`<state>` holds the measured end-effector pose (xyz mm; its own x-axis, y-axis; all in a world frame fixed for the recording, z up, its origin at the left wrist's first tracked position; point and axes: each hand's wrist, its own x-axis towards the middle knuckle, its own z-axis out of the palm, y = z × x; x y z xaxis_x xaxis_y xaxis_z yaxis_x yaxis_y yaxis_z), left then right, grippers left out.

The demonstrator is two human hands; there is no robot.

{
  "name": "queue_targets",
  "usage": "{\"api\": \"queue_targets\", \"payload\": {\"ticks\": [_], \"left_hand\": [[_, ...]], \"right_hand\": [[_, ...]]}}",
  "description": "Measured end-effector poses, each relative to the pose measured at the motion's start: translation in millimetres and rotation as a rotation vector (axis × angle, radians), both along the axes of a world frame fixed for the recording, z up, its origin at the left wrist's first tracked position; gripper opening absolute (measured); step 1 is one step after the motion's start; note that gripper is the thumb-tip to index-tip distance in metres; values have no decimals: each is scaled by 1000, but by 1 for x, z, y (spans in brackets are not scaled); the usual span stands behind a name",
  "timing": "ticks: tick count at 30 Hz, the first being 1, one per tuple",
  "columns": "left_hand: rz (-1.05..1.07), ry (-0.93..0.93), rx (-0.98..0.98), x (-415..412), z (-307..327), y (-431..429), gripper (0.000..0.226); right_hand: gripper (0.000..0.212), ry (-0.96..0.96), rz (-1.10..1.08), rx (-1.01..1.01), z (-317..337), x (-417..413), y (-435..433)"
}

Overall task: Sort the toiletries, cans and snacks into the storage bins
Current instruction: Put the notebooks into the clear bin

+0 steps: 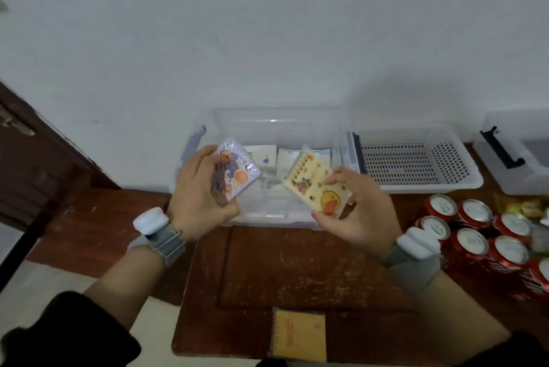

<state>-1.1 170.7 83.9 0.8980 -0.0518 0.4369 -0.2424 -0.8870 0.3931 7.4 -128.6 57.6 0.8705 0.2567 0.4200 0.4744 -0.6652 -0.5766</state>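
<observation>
Gripping a purple packet [234,172] in our left hand [202,191] and pinching a yellow duck-print packet [319,188] in our right hand [356,209] above the clear bin [273,121], already holding a few packs [264,157], we judge the red cans [472,240] further right still unsorted.

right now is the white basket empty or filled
Empty: the white basket shows only its bare perforated floor, and the red cans stand outside it on the table.

Two packets in hand: one purple packet [234,172] in the left hand [196,200], one yellow packet [319,188] in the right hand [359,212]. Around them: two clear bins [273,120], one white basket [421,184], at least seven red cans [472,240], one notebook [299,334].
</observation>
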Motion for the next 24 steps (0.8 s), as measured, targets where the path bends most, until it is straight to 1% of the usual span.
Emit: {"api": "queue_targets", "payload": {"ticks": [2, 4, 7, 10, 12, 15, 18, 20, 22, 24], "left_hand": [[-26, -2, 46, 32, 8, 8, 76], [-45, 50, 107, 65, 8, 16, 77], [-109, 172, 264, 110, -7, 23, 78], [-179, 255, 436, 146, -36, 27, 72], [-200, 308, 511, 172, -58, 34, 67], [-233, 349, 588, 197, -76, 37, 72], [-297, 412, 610, 220, -92, 40, 73], [-309, 451, 620, 233, -106, 41, 70], [-272, 468, 677, 238, -111, 42, 67], [-242, 513, 690, 243, -115, 45, 61]], "right_hand": [[52, -39, -23, -72, 11, 28, 0], [53, -7, -38, -221, 16, 58, 6], [52, 81, -29, -493, 21, 95, 19], [48, 211, -3, -637, 14, 129, 40], [46, 270, 20, -734, 1, 157, 56], [43, 392, 55, -831, -16, 184, 66], [45, 457, 79, -923, -37, 207, 80], [45, 471, 77, -916, -51, 220, 89], [42, 467, 55, -907, -60, 226, 95], [39, 490, 14, -927, -71, 230, 100]]}}
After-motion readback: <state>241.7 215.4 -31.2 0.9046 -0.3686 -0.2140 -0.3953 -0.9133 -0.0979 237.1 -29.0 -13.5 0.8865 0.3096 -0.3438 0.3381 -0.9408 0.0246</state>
